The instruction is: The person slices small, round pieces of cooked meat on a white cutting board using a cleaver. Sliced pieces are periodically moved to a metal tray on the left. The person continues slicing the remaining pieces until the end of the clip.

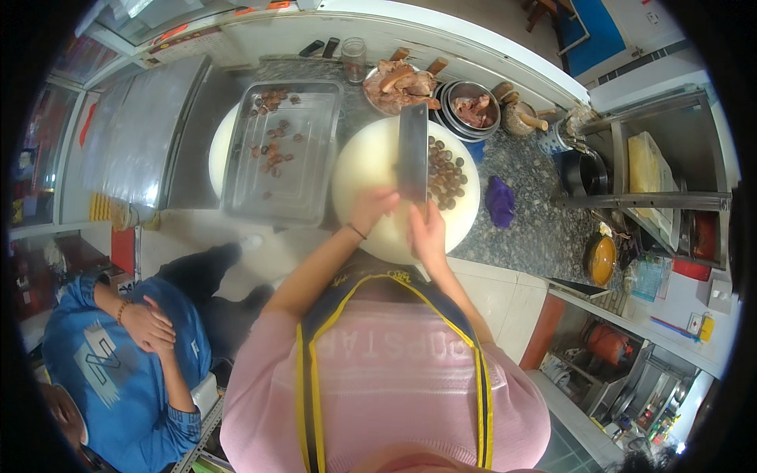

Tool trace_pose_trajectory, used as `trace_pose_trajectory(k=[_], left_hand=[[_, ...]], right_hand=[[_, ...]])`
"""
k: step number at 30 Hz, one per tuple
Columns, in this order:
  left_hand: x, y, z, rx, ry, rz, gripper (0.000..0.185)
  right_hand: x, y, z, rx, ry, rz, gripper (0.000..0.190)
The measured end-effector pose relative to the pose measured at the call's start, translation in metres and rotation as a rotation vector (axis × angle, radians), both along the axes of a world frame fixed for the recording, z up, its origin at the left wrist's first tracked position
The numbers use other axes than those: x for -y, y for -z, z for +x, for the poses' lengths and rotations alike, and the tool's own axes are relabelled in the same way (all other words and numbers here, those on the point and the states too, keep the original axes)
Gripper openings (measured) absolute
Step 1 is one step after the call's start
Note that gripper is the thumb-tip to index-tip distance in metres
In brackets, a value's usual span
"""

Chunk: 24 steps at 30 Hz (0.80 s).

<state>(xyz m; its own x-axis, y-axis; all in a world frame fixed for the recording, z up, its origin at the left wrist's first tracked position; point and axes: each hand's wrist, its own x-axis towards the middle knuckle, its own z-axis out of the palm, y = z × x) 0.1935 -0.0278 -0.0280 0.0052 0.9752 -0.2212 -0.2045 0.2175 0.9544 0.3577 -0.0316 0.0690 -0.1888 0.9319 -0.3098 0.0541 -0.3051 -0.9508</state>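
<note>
My right hand point(427, 232) grips the handle of a cleaver point(413, 156), whose broad blade points away from me over a round white cutting board point(366, 148). Left of the blade's lower end, my left hand point(377, 208) is over the board with its fingers bent; whether it holds something small is hidden. Several round brown pieces point(446, 177), perhaps chestnuts or mushrooms, lie on the board right of the blade. To the left, a clear plastic tray point(278, 207) has more brown pieces point(275, 155) scattered in it.
Behind the board stand a plate of meat point(402, 86), nested metal bowls point(473, 112) and a glass jar point(354, 59). A purple cloth point(500, 201) lies on the granite counter point(520, 248). A mortar with a pestle point(523, 118) and a metal rack point(644, 202) are at right. A person in blue point(136, 349) sits at left.
</note>
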Motion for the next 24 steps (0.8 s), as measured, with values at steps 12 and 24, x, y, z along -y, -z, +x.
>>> trace_pose_trajectory(k=[12, 24], left_hand=[[-0.037, 0.036, -0.022, -0.995, -0.183, 0.393, 0.013], [-0.078, 0.021, -0.018, -0.914, 0.013, 0.131, 0.02]], right_hand=[[-0.007, -0.012, 0.036, 0.078, 0.184, 0.057, 0.022], [-0.002, 0.001, 0.034, 0.149, 0.049, 0.042, 0.027]])
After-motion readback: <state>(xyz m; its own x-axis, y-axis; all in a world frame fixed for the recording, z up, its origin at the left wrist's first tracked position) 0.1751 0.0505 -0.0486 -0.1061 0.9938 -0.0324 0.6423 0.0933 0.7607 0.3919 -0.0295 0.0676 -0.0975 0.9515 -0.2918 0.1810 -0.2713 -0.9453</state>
